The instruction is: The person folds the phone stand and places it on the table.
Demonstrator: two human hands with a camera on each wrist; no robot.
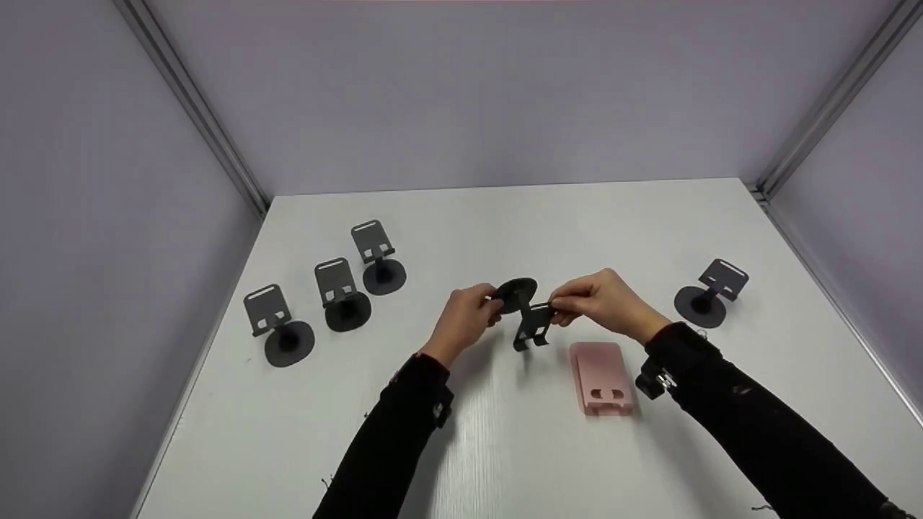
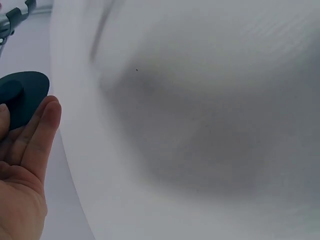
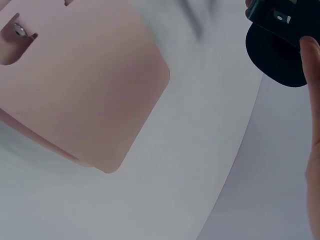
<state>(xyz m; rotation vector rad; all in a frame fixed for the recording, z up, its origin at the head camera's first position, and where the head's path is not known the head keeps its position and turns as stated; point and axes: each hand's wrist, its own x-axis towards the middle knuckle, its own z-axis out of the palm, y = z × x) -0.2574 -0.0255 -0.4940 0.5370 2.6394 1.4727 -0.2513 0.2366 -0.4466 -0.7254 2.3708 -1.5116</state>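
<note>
Between the two hands a dark phone stand [image 1: 535,321] is held up over the white table. Its round base [image 1: 516,295] is pinched at the edge by the left hand [image 1: 464,317], thumb on one face and fingers on the other in the left wrist view. The right hand [image 1: 604,303] pinches the end of the slotted plate between thumb and fingertips. The plate's small hooked lips point down toward the table. Just below the right hand lies a pink folded phone stand [image 1: 602,378], flat on the table with two cutouts near its front edge.
Three dark phone stands, a near one [image 1: 279,326], a middle one [image 1: 342,295] and a far one [image 1: 378,257], stand at the left. Another dark stand [image 1: 711,294] is at the right, beyond the right wrist. Pale panels [image 1: 461,94] enclose the table's back and sides.
</note>
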